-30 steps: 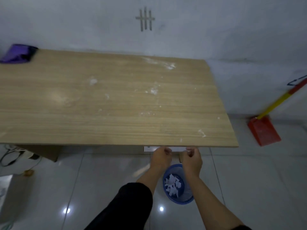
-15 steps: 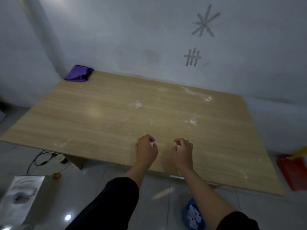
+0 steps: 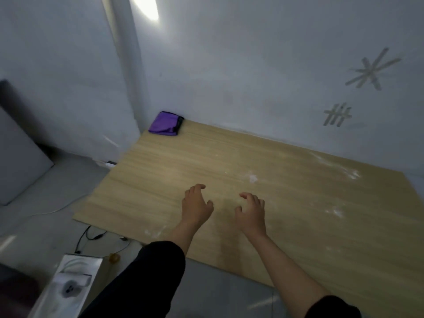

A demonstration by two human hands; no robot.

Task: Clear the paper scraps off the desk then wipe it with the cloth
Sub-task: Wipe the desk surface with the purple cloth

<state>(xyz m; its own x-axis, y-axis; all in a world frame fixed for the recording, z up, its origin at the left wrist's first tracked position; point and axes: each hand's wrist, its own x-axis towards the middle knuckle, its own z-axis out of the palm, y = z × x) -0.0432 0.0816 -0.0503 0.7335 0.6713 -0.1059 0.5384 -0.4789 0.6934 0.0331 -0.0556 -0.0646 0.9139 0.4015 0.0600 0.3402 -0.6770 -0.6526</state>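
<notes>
A pale wood-grain desk [image 3: 298, 226], its flat laminate top streaked with fine parallel lines, stands against a matte white wall [image 3: 252, 65] that bears a taped hash mark [image 3: 336, 115] and a taped star [image 3: 372, 69]. Chalky white smudges [image 3: 252, 178] dust the surface near the middle and towards the far right. The cloth [image 3: 165, 123], a soft purple fabric folded into a rough square with a dark edge along one side, lies on the desk's far left corner, close to the wall and well apart from both hands. The person's left hand [image 3: 196, 206] and right hand [image 3: 252, 212] are above the near part of the desk, palms down and side by side, fingers loosely curled and grasping nothing; whether the fingertips touch the wood cannot be told. A black sleeve [image 3: 149, 278] covers the left forearm, the right forearm is bare. On the glossy grey floor [image 3: 34, 203] to the left sit a white printed box [image 3: 66, 285] and a thin black cable [image 3: 88, 237].
</notes>
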